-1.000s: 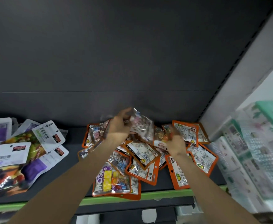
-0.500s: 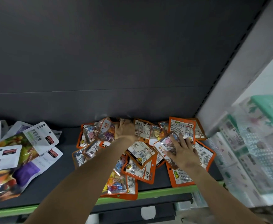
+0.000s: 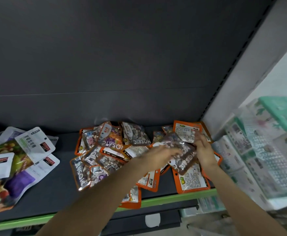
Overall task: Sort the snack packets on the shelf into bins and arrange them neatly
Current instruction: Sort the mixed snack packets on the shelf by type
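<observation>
A brown MOSAIC packet (image 3: 182, 155) is lifted just above the orange-edged packet pile (image 3: 115, 155) on the shelf (image 3: 57, 189); the right hand (image 3: 205, 151) grips its right edge, while the left hand (image 3: 158, 156), blurred, reaches its left edge, grip unclear. Left of the pile lie white and purple pouches (image 3: 20, 155). Judged step: picking 1 packet; next needs a bin, none visible
</observation>
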Demonstrator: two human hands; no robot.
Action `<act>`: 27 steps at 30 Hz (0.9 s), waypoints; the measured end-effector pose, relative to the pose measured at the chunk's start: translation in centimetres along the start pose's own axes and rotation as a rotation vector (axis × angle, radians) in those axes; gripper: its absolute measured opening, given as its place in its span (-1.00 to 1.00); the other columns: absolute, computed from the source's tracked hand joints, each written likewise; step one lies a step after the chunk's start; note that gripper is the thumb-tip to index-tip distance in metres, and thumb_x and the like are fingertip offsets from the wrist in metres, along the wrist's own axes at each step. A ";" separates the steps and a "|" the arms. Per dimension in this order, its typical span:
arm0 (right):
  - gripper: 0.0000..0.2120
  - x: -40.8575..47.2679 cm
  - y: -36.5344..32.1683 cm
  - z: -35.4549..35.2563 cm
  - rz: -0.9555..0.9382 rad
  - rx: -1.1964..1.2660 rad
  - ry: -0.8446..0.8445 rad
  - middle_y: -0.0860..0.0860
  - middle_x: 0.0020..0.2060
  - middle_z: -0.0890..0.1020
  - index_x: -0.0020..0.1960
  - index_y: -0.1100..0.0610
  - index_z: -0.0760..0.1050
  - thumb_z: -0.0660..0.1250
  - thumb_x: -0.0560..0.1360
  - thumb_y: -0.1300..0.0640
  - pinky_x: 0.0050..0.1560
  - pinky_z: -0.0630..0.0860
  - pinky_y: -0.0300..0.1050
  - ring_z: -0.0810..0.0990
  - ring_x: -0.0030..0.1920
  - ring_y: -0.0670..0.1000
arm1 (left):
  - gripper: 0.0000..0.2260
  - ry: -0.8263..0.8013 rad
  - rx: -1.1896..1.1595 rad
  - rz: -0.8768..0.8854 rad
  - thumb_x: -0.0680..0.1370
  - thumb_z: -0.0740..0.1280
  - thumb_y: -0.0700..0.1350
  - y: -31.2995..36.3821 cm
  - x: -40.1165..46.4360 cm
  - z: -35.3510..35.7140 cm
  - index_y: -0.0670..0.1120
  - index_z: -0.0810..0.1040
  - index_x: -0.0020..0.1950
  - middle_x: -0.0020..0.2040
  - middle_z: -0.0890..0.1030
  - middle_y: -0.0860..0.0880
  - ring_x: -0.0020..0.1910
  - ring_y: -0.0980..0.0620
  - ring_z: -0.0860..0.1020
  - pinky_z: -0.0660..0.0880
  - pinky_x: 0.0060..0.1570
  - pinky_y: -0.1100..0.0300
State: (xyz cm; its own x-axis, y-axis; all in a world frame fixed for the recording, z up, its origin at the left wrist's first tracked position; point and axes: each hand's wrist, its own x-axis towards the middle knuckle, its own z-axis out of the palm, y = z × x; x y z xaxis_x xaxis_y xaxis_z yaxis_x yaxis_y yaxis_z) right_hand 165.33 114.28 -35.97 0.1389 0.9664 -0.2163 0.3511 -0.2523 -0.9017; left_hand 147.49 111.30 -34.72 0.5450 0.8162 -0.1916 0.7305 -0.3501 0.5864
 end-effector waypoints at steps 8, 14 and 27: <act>-0.40 -0.6 1.4 2.5 -0.294 -1.085 -0.343 -0.05 0.54 -0.14 0.51 -0.25 -0.20 -0.01 0.57 -0.27 0.47 -0.19 0.16 -0.26 0.52 0.05 | -0.27 0.208 0.520 -0.483 0.53 0.17 0.28 -4.6 -3.1 -2.2 -0.03 -0.01 0.56 0.56 -0.02 -0.13 0.55 -0.14 -0.10 -0.15 0.50 -0.09; -0.36 -0.7 2.1 0.9 -0.246 -1.185 -0.282 0.01 0.54 -0.22 0.52 -0.17 -0.24 0.07 0.60 -0.15 0.48 -0.18 0.19 -0.33 0.51 0.07 | 0.06 -0.187 0.405 -0.521 0.26 0.23 0.54 -5.8 -3.4 -2.7 0.11 -0.21 0.55 0.52 -0.33 -0.08 0.49 -0.10 -0.36 -0.34 0.44 -0.13; -0.32 -2.4 1.0 4.9 -0.310 -1.176 -0.415 -0.01 0.52 -0.28 0.54 -0.14 -0.17 -0.03 0.53 -0.35 0.42 -0.37 0.09 -0.39 0.48 -0.01 | -0.31 -0.133 0.500 -0.225 0.47 0.23 0.33 -5.1 -6.4 -2.7 0.09 0.18 0.52 0.54 0.11 0.10 0.52 0.03 0.07 0.02 0.48 -0.06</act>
State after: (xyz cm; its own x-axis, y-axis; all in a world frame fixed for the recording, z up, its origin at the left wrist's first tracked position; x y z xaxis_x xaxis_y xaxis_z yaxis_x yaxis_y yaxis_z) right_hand 160.82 111.99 -38.18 -0.3177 0.8815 -0.3492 0.9482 0.2983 -0.1097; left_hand 139.14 109.11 -34.36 0.3769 0.8424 -0.3851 0.9231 -0.3757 0.0816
